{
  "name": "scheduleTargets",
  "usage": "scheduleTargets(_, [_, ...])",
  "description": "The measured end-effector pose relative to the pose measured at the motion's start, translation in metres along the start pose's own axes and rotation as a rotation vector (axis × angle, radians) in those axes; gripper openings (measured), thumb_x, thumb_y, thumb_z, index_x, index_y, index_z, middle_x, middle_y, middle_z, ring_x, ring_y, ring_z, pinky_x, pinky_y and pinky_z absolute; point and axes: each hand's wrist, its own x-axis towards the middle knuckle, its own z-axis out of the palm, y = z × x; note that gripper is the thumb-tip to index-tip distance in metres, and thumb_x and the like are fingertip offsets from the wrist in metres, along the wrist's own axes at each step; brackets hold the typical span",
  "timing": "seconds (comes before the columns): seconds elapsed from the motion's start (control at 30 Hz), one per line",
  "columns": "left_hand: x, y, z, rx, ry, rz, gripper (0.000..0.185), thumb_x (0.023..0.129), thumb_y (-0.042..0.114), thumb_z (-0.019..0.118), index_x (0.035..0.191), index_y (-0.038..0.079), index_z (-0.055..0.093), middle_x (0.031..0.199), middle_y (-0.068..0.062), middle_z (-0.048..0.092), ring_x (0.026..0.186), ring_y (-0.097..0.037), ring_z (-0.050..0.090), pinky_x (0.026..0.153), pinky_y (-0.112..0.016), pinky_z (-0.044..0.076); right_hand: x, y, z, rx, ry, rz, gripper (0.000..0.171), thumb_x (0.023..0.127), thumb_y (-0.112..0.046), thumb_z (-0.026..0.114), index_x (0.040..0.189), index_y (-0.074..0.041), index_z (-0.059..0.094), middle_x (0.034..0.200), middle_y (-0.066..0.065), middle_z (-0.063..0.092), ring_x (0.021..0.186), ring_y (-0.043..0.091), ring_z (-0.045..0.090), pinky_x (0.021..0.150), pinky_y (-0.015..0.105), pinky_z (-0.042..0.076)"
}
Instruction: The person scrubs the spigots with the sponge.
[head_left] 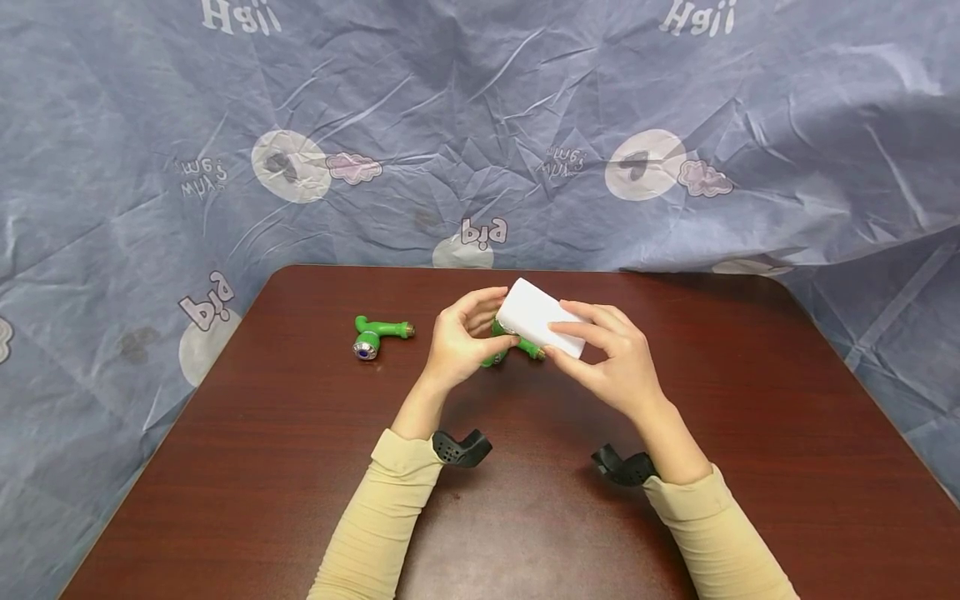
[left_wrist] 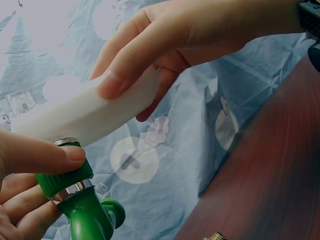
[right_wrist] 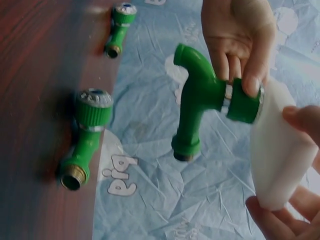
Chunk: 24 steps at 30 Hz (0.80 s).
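By its ribbed green knob, my left hand (head_left: pixel 461 337) pinches a green tap (right_wrist: pixel 197 100) between thumb and fingers; the spout and threaded end stick out freely. A white sponge (head_left: pixel 536 312), a thick block with rounded edges, is in my right hand (head_left: pixel 615 354), thumb on one side and fingers on the other. The sponge touches the chrome-rimmed face of the knob in the right wrist view. From the head, the sponge and left hand hide most of the held tap. A second green tap (right_wrist: pixel 92 117) lies on the table below the hands, partly covered in the head view.
Another green tap (head_left: pixel 382 329) with a chrome, blue-centred knob lies left of the hands on the dark red-brown table (head_left: pixel 285 467). A blue printed cloth (head_left: pixel 480 108) hangs behind the table's far edge. Black wrist mounts (head_left: pixel 462 448) sit at both cuffs.
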Motion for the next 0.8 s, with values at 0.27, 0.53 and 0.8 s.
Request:
scheduleTargets(0.27, [0.003, -0.019, -0.003, -0.042, 0.051, 0.023, 0.054, 0.066, -0.014, 0.077, 0.117, -0.007, 0.059, 0.111, -0.023, 0.064, 0.103, -0.028, 0.062, 0.089, -0.034, 0.05, 0.002, 0.008, -0.012, -0.059, 0.037, 0.033, 0.025, 0.066, -0.012, 0.081, 0.091, -0.011, 0.076, 0.108, 0.009, 0.067, 0.096, 0.025, 0.06, 0.081, 0.029, 0.043])
scheduleTargets(0.53, [0.004, -0.018, -0.004, -0.086, 0.097, -0.027, 0.052, 0.066, -0.016, 0.076, 0.115, -0.008, 0.06, 0.11, -0.026, 0.062, 0.099, -0.025, 0.063, 0.085, -0.036, 0.052, 0.003, 0.007, -0.011, 0.009, 0.067, 0.031, 0.028, 0.065, -0.009, 0.082, 0.092, -0.012, 0.076, 0.109, 0.008, 0.067, 0.097, 0.025, 0.06, 0.085, 0.024, 0.042])
scheduleTargets(0.8, [0.004, -0.019, -0.004, -0.101, 0.104, -0.061, 0.051, 0.065, -0.013, 0.078, 0.113, -0.008, 0.062, 0.106, -0.026, 0.063, 0.093, -0.023, 0.064, 0.083, -0.038, 0.052, 0.002, 0.008, -0.011, 0.006, -0.014, 0.002, 0.027, 0.067, -0.011, 0.08, 0.093, -0.013, 0.075, 0.111, 0.009, 0.066, 0.098, 0.024, 0.059, 0.085, 0.025, 0.042])
